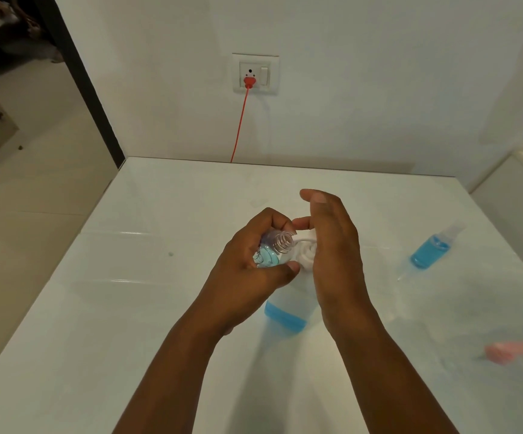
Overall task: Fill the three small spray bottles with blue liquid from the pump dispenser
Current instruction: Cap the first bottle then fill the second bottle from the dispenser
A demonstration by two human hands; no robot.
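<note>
Left hand (pixel 247 264) round uncapped bottle (pixel 272 250), neck at pump spout (pixel 304 238).

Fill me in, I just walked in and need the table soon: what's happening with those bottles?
A person is refilling small spray bottles. The left hand grips an uncapped small bottle, partly blue, tilted with its neck at the white pump dispenser nozzle. The right hand rests on the pump head. Another small bottle, blue and capped, stands to the right on the white table. A blurred pink thing lies nearer.
</note>
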